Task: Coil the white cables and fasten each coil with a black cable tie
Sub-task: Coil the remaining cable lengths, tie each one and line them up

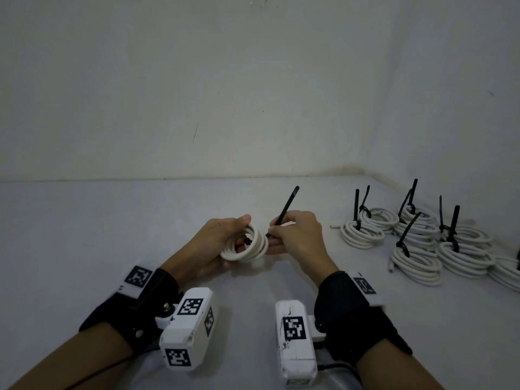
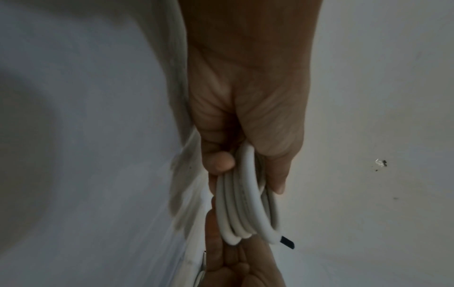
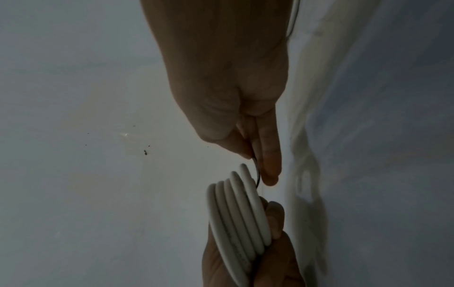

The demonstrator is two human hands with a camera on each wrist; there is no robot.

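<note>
The left hand [image 1: 216, 243] grips the coil [image 1: 247, 246], and the right hand [image 1: 295, 235], just beside it, pinches the tie [image 1: 282, 212] pointing up and away.

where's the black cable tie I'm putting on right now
In the head view it is at centre, pinched in your right hand: the black cable tie meets the white coil held by your left hand.

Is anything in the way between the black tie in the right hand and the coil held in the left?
Nothing visible. The right hand pinches the black cable tie right against the white coil that the left hand grips.
</note>
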